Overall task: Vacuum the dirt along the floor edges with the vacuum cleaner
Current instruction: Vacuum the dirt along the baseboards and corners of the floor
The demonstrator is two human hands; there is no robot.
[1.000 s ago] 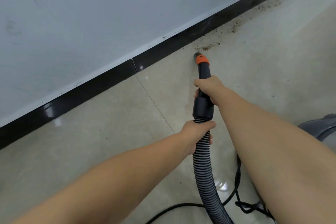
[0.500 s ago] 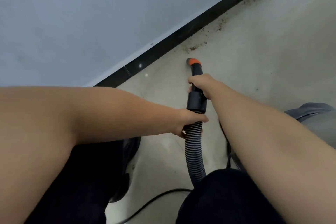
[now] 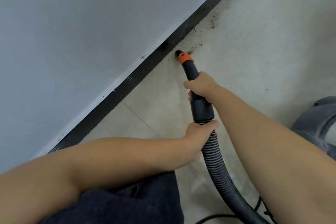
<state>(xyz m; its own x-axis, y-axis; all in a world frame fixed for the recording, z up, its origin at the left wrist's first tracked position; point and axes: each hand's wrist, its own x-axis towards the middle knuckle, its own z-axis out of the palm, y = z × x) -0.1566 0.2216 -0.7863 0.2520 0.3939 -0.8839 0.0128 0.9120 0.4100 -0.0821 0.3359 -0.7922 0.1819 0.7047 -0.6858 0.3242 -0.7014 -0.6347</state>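
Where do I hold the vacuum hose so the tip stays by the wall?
Hold the black nozzle tube from above, behind its orange collar, as the right hand does. It is stiff, so it steers the tip. The left hand steadies the ribbed hose, which bends.

The ribbed hose (image 3: 216, 158) runs out of the bottom edge, so its far end is unseen. A grey vacuum body (image 3: 316, 123) is cut by the right edge. The right hand (image 3: 201, 85) wraps the black wand (image 3: 190, 71), hiding most of its fingers. The nozzle mouth (image 3: 177, 54) at the skirting board (image 3: 145, 67) is too dark to read. A thin cable (image 3: 214, 216) leaves the frame below.
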